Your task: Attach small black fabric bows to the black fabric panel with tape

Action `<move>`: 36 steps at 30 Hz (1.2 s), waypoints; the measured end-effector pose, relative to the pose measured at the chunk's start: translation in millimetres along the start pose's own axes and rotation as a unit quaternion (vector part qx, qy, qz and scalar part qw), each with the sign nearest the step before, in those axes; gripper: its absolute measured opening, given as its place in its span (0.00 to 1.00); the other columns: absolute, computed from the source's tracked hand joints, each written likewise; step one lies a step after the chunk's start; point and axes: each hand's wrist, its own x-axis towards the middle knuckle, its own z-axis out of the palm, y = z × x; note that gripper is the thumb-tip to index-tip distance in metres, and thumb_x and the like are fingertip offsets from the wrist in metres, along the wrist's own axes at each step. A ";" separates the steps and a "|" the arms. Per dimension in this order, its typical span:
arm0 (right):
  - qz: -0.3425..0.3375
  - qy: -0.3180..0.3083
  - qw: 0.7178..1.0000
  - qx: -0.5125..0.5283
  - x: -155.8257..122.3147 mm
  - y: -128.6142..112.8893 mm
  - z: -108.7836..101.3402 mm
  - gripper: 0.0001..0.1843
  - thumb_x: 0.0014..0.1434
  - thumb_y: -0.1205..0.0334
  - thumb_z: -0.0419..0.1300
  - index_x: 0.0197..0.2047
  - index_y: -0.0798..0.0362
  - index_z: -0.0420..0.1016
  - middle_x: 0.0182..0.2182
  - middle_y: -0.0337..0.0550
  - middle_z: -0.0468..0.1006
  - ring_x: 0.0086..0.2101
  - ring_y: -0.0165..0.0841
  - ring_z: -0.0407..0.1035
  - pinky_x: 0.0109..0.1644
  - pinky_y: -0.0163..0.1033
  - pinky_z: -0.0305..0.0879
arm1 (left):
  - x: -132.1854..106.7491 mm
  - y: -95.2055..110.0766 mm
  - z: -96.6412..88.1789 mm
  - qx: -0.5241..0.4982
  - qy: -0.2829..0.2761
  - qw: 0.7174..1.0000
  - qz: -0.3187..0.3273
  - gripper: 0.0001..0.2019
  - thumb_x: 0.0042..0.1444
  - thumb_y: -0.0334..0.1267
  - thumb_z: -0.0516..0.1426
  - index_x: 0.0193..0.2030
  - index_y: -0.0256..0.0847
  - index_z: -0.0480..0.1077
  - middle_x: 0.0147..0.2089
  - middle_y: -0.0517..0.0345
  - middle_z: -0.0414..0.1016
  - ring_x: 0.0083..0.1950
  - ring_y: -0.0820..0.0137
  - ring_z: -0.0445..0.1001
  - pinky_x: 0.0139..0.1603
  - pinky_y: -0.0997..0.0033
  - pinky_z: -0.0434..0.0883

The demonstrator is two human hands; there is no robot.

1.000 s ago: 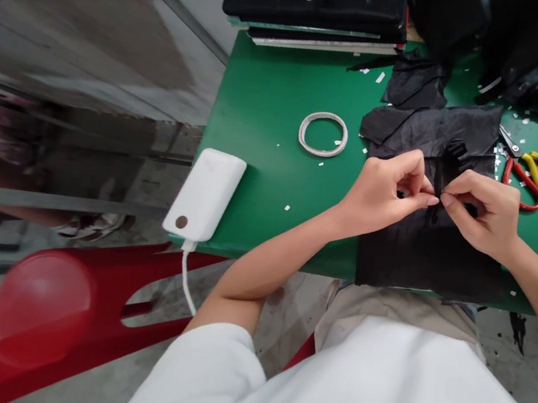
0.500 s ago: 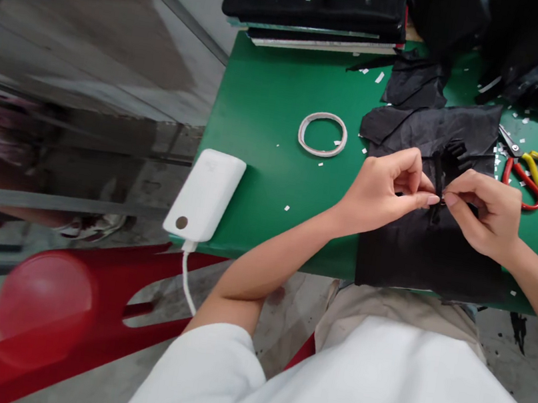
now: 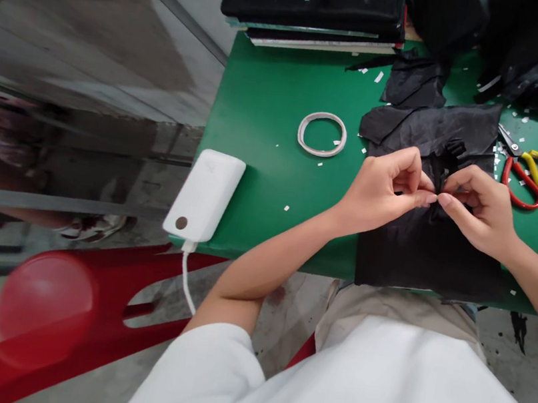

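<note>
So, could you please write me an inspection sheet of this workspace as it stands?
Surface: green table, dotted with small white scraps.
Job's things: black fabric piece flat at the near edge, pinched at its middle.
Clutter: tape ring, scissors, loose black fabric, dark stack at the far edge.
Hands: left hand and right hand both pinch the fabric, fingertips nearly meeting.
Cables: white cable hanging from the power bank.
Surroundings: red chair, grey floor.
</note>
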 end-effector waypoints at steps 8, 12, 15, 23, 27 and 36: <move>-0.095 -0.025 0.985 -0.142 2.0 -0.2 -0.5 0.13 0.62 0.68 0.57 0.28 0.49 0.59 0.18 0.32 0.60 0.17 0.25 0.55 0.21 0.34 0.52 | -1.7 -0.4 1.8 -0.002 0.005 1.000 -0.004 0.17 0.49 0.33 0.65 0.27 0.41 0.57 0.32 0.61 0.80 0.34 0.72 0.81 0.37 0.71 0.79; -0.085 -0.044 0.982 -0.165 1.4 -1.0 0.2 0.12 0.63 0.67 0.54 0.28 0.49 0.59 0.17 0.31 0.59 0.16 0.24 0.52 0.20 0.34 0.49 | -2.6 -2.8 3.7 0.002 0.016 1.000 -0.018 0.17 0.49 0.32 0.65 0.27 0.42 0.57 0.30 0.61 0.80 0.32 0.72 0.81 0.35 0.70 0.80; -0.078 -0.056 0.982 -0.160 1.6 -2.0 0.1 0.12 0.64 0.67 0.53 0.28 0.49 0.60 0.17 0.31 0.61 0.16 0.24 0.52 0.20 0.33 0.49 | -2.9 -3.3 3.2 0.010 0.012 1.000 -0.018 0.18 0.50 0.35 0.66 0.27 0.42 0.57 0.30 0.61 0.79 0.31 0.72 0.80 0.35 0.69 0.80; -0.071 -0.012 0.989 -0.128 1.8 -5.2 0.3 0.14 0.66 0.63 0.55 0.28 0.48 0.59 0.16 0.31 0.59 0.15 0.25 0.52 0.20 0.35 0.51 | 1.4 -2.7 -0.5 -0.031 -0.027 0.999 -0.009 0.27 0.46 0.53 0.70 0.27 0.41 0.57 0.32 0.62 0.76 0.37 0.73 0.80 0.39 0.70 0.79; -0.045 -0.009 0.995 -0.085 1.7 -5.8 0.7 0.12 0.68 0.57 0.55 0.31 0.47 0.62 0.17 0.32 0.63 0.16 0.26 0.58 0.21 0.35 0.55 | 3.0 -9.4 3.0 -0.048 -0.013 0.998 -0.029 0.31 0.39 0.59 0.71 0.27 0.41 0.56 0.31 0.64 0.74 0.39 0.71 0.80 0.40 0.69 0.80; -0.011 -0.029 1.000 -0.002 2.7 -10.0 1.0 0.15 0.70 0.51 0.53 0.33 0.49 0.65 0.20 0.33 0.65 0.20 0.25 0.58 0.23 0.34 0.56 | 4.1 -13.1 5.4 -0.091 0.006 0.995 -0.039 0.31 0.39 0.60 0.70 0.30 0.42 0.58 0.32 0.64 0.76 0.34 0.72 0.80 0.32 0.70 0.78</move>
